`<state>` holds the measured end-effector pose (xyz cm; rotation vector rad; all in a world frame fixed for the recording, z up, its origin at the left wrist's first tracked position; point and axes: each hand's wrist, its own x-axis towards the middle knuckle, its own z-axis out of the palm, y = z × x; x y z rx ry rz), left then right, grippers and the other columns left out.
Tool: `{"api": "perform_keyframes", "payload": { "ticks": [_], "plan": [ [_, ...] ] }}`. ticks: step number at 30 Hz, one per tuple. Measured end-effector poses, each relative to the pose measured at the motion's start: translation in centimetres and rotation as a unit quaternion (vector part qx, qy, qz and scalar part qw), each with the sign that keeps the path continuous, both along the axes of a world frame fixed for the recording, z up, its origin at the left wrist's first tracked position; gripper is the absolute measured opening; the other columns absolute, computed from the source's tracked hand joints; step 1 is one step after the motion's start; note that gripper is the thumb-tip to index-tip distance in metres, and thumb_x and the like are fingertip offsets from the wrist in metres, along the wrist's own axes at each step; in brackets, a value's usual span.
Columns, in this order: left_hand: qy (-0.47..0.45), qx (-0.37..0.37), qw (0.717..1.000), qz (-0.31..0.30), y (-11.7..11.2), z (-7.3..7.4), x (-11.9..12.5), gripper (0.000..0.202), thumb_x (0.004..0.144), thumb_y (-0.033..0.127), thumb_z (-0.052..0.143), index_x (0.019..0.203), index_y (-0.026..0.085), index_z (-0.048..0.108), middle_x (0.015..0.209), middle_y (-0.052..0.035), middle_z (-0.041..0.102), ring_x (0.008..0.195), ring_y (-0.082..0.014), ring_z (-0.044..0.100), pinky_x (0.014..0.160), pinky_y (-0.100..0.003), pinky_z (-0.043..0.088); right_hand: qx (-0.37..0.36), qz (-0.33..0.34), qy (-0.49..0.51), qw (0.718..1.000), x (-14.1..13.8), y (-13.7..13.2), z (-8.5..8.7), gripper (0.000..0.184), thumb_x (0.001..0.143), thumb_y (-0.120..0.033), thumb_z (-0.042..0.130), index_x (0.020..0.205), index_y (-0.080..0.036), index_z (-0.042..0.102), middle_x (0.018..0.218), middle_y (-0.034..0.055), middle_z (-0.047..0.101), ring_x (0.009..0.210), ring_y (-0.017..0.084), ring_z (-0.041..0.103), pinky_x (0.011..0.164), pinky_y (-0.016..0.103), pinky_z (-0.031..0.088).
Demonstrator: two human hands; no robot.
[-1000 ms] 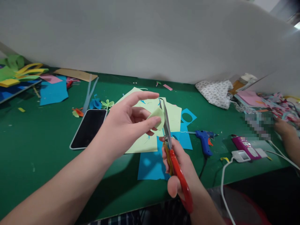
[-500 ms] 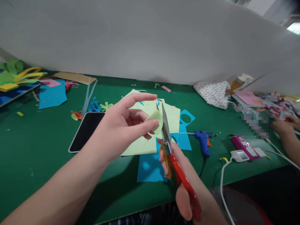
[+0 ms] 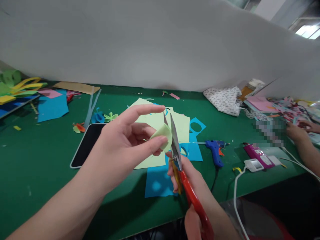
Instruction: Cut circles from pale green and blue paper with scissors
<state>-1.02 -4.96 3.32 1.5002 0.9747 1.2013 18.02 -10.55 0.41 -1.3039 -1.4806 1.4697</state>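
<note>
My left hand [image 3: 132, 136] pinches a small rounded piece of pale green paper [image 3: 166, 132] between thumb and fingers, with the index finger stretched out above it. My right hand [image 3: 190, 173] is closed round the red and yellow handles of a pair of scissors [image 3: 177, 151]. Their blades are parted and point upward, close against the right edge of the piece. Beneath the hands lie pale green sheets [image 3: 182, 125] and a blue sheet [image 3: 160, 181] on the green table.
A phone [image 3: 86, 146] lies left of the sheets, near small paper flowers [image 3: 98, 116]. On the right are a blue glue gun [image 3: 215, 151], a magenta device [image 3: 258, 155] with a white cable, and a patterned cloth [image 3: 223, 100]. Another person's hands [image 3: 298, 131] work at the far right.
The view has shifted a little, so most of the table sits slightly further left. Both hands keep their holds, and the green piece has turned slightly beside the blades.
</note>
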Motion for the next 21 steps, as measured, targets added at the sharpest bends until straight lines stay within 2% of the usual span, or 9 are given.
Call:
{"api": "perform_keyframes", "payload": {
  "ticks": [4, 14, 17, 21],
  "plan": [
    [0.007, 0.001, 1.000, 0.003, 0.0, -0.2, -0.1, 0.040, 0.081, 0.024, 0.074, 0.116, 0.040, 0.063, 0.062, 0.0108, 0.066, 0.057, -0.0071, 0.068, 0.058, -0.013, 0.059, -0.017, -0.009, 0.022, 1.000, -0.1, -0.2, 0.0, 0.059, 0.076, -0.055, 0.074, 0.129, -0.033, 0.061, 0.100, 0.0047, 0.066, 0.094, 0.029, 0.064, 0.080, 0.042, 0.057],
    [-0.006, 0.000, 1.000, 0.001, 0.0, -0.2, 0.0, 0.042, 0.080, 0.023, 0.075, 0.115, 0.042, 0.063, 0.060, 0.0110, 0.065, 0.055, -0.0079, 0.068, 0.056, -0.013, 0.059, -0.032, -0.056, 0.034, 0.997, -0.3, -0.5, -0.8, 0.044, 0.085, -0.051, 0.066, 0.125, -0.031, 0.064, 0.098, 0.0038, 0.064, 0.096, 0.027, 0.063, 0.081, 0.039, 0.056],
    [-0.008, 0.005, 1.000, 0.002, 0.2, -0.4, 0.0, 0.044, 0.079, 0.022, 0.075, 0.116, 0.041, 0.063, 0.060, 0.0107, 0.064, 0.054, -0.0082, 0.068, 0.055, -0.014, 0.059, -0.030, -0.055, 0.029, 0.998, -0.3, -0.6, -1.0, 0.044, 0.085, -0.049, 0.067, 0.125, -0.031, 0.064, 0.101, 0.0044, 0.065, 0.097, 0.027, 0.063, 0.079, 0.039, 0.057],
    [-0.009, 0.010, 1.000, -0.006, 0.3, -0.4, -0.2, 0.047, 0.078, 0.018, 0.075, 0.118, 0.040, 0.062, 0.060, 0.0106, 0.064, 0.052, -0.0083, 0.067, 0.054, -0.014, 0.058, -0.043, -0.063, 0.034, 0.997, -0.6, -0.9, -0.9, 0.055, 0.078, -0.049, 0.073, 0.128, -0.032, 0.061, 0.104, 0.0049, 0.064, 0.092, 0.027, 0.065, 0.068, 0.037, 0.059]
  ]
}}
